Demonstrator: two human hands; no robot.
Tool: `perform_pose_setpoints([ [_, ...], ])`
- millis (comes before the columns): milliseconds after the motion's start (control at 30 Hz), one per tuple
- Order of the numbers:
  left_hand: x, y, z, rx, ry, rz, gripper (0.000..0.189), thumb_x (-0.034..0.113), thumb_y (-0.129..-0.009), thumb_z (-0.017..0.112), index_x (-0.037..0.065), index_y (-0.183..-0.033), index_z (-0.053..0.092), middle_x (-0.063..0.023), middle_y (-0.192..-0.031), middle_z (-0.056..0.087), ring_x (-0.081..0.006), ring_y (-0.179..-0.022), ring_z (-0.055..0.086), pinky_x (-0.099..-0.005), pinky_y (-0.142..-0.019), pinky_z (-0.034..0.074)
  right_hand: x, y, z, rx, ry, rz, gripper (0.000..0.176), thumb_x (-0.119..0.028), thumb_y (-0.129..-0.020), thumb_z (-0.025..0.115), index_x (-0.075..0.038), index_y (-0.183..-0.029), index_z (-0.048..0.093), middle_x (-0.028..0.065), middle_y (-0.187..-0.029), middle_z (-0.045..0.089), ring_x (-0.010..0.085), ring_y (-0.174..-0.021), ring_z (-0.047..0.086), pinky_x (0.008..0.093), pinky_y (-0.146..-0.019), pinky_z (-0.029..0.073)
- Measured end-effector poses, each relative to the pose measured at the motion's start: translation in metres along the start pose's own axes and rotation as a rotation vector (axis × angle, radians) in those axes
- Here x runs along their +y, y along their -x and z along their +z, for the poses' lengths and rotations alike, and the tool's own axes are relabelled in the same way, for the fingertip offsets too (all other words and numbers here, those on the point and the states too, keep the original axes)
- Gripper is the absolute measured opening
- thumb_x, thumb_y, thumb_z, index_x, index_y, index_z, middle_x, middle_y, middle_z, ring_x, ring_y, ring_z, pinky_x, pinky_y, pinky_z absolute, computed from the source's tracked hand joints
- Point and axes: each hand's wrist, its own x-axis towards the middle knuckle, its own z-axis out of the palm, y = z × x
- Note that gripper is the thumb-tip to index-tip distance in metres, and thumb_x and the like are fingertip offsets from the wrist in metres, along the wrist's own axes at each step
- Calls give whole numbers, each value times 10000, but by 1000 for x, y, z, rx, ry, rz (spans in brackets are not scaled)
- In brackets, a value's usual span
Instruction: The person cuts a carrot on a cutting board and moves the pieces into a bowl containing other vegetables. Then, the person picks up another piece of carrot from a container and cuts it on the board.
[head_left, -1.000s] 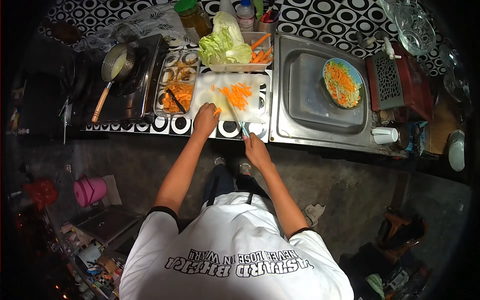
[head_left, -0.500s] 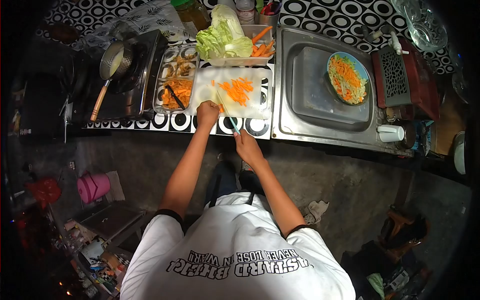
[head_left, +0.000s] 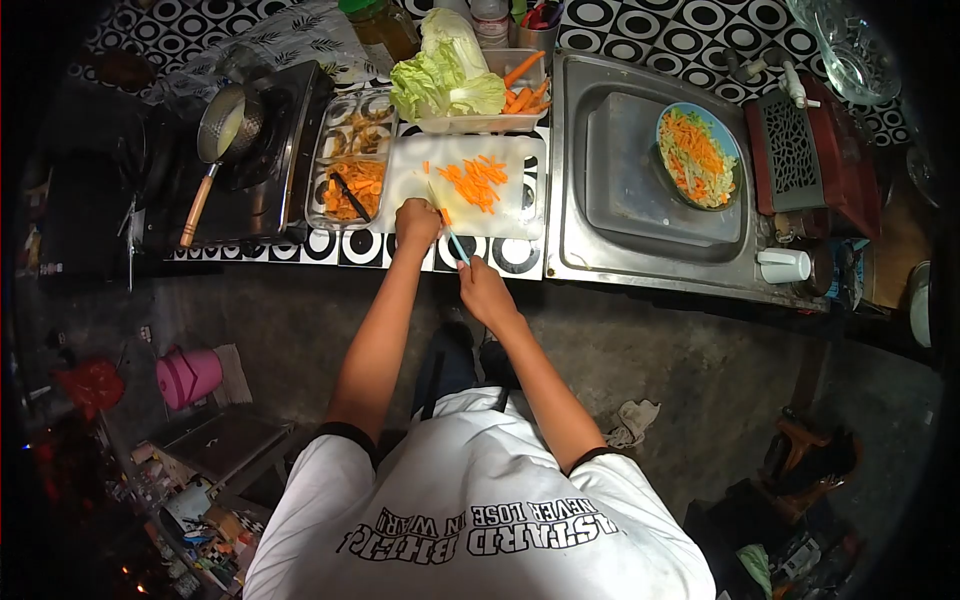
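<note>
A small orange carrot piece (head_left: 446, 215) lies near the front edge of a translucent white rectangular cutting board (head_left: 516, 217), at the fingertips of the left hand (head_left: 416, 223), which is curled and pinching it. The right hand (head_left: 485, 290) is wrapped around the light-blue handle of a slim knife (head_left: 457, 246), its blade reaching over the board beside the carrot piece. Just right of the blade, a loose heap of bright orange carrot sticks (head_left: 474, 184) covers the middle of the board.

Left of the board stands a clear rectangular divided container (head_left: 316, 200) with orange peelings and a black-handled tool in its near section. Behind the board, a pale green leafy cabbage (head_left: 447, 75) rests on a translucent plastic tub (head_left: 518, 122) holding whole carrots (head_left: 523, 98). All these are on the black-and-white circle-patterned worktop (head_left: 362, 247). Farther right, a blue-rimmed round dish (head_left: 736, 160) of shredded vegetables sits at the stainless-steel sink (head_left: 567, 185). Farther left, a hammered metal saucepan (head_left: 247, 122) with a wooden handle is on the dark stove (head_left: 290, 150).
</note>
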Motion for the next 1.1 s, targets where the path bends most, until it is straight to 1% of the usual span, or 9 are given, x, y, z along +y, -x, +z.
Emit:
perform_pose_setpoints([
  [67,4,2,-1,11,-18,14,125,36,-775,604,-19,-671,645,-150,-627,656,-231,-541,656,-362,-547,512,-2,0,-3,-3,14,-1,367,-252,-990,414,91,-894,505,348,-831,598,502,-849,579,541,-776,435],
  [133,5,1,0,-4,-3,-4,149,30,-800,581,-19,-674,644,-150,-627,652,-224,-521,648,-358,-513,506,-2,-1,-7,-52,58,8,360,-224,-985,415,119,-1023,519,339,-862,604,484,-852,588,530,-777,447],
  [167,5,1,0,-7,0,-1,149,30,-800,581,-19,-674,644,-150,-627,652,-224,-521,648,-358,-513,506,0,-1,-6,-48,62,8,360,-224,-985,415,119,-1023,519,339,-862,604,484,-852,588,530,-777,447],
  [233,5,1,-1,-10,2,-19,184,30,-827,556,-19,-668,637,-135,-613,645,-209,-499,637,-345,-473,495,4,-1,-1,100,105,-236,391,-168,-969,433,141,-1207,465,317,-882,604,460,-841,596,510,-771,462],
  [267,5,1,-1,-9,5,-17,184,30,-827,556,-19,-668,637,-135,-613,645,-209,-499,637,-345,-473,495,7,-2,0,101,108,-238,391,-168,-969,433,141,-1207,465,317,-882,604,460,-841,596,510,-771,462],
  [333,4,0,0,-15,38,-32,212,30,-850,537,-22,-665,627,-121,-603,638,-196,-486,630,-328,-446,488,4,-1,-3,89,179,-320,463,-121,-948,458,135,-1326,380,293,-871,595,434,-827,599,481,-766,478],
  [433,2,-2,0,-31,82,-41,208,21,-853,531,-28,-674,623,-117,-602,634,-192,-479,624,-321,-427,481,-3,2,-5,30,181,-242,517,-26,-885,500,98,-1367,355,300,-922,596,426,-881,587,473,-806,459],
  [633,2,-2,-2,-71,152,-57,185,-2,-850,531,-37,-698,630,-127,-616,638,-198,-480,624,-311,-417,491,-11,4,0,49,288,-240,641,38,-790,521,82,-1398,323,267,-886,592,407,-830,595,456,-771,484],
  [1100,-5,-8,3,-67,198,-46,152,1,-842,541,-26,-704,598,-126,-638,643,-191,-503,632,-307,-434,519,-12,3,-2,36,286,-213,651,59,-757,504,84,-1389,354,267,-868,612,412,-822,606,462,-775,487],
])
